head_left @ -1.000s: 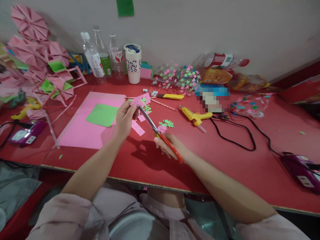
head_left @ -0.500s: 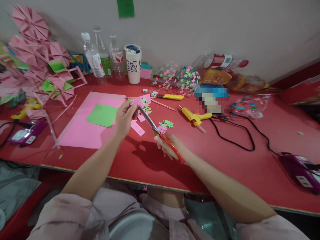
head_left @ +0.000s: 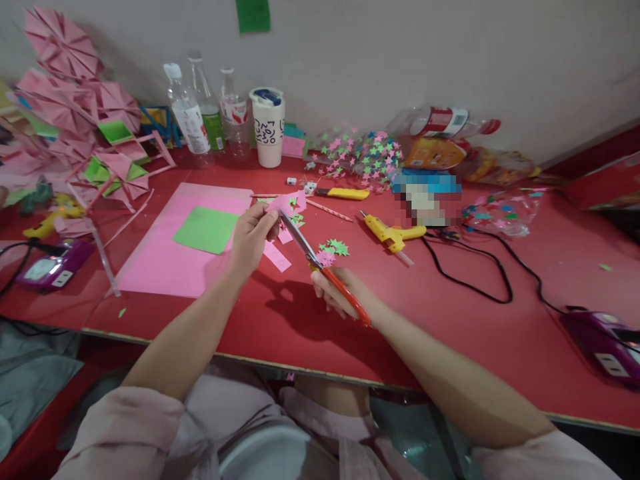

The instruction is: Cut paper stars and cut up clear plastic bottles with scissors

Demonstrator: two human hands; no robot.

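Note:
My left hand (head_left: 254,233) pinches a small piece of pink paper (head_left: 296,199) above the table. A cut-out gap in this paper lets green show through. My right hand (head_left: 336,291) is wrapped round the red handles of a pair of scissors (head_left: 320,263). The blades point up and left, their tips at the paper beside my left fingers. Below lie pink paper strips (head_left: 277,257) and green scraps. A small heap of green stars (head_left: 335,247) and pink stars (head_left: 326,258) sits just beyond the scissors' pivot.
Left of my hands, a green square (head_left: 206,230) lies on pink sheets (head_left: 150,267). A yellow glue gun (head_left: 393,233), its black cord and a yellow cutter (head_left: 345,194) lie to the right. Bottles (head_left: 189,120) and a white cup (head_left: 269,133) stand along the wall.
The pink paper in my left hand has tilted or turned slightly, and its cut-out gap shows more clearly. The scissors and both hands have hardly moved.

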